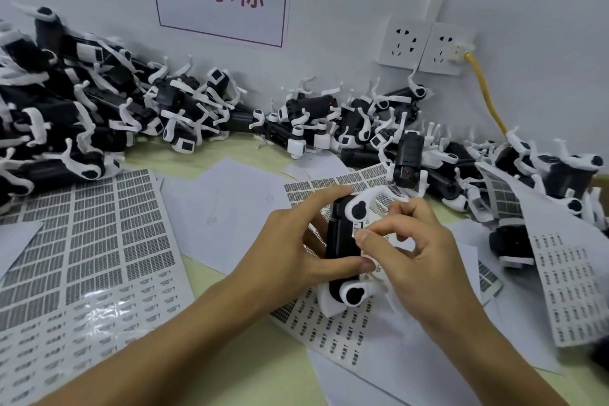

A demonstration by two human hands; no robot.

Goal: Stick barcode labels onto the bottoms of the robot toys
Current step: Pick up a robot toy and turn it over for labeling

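Two bare hands work on one robot toy [342,241], a black oblong body with white limbs and round white joints marked with black patches, held just above a label sheet [333,323] near the middle of the counter [263,369]. The left hand [290,250] grips the toy's body, fingers curled over its top end and thumb pressed along its lower side. The right hand [415,250] pinches a small white barcode label [362,227] against the toy's upturned face with thumb and forefinger. Dozens of matching toys, too many and too tangled to count, lie in a heap [99,102] along the counter's back edge against the wall. At least three label sheets show: one at the left [99,241], one under the hands, one at the right edge [566,280]. Two wall sockets [425,46] sit above the heap, one taking a yellow cable [484,89].
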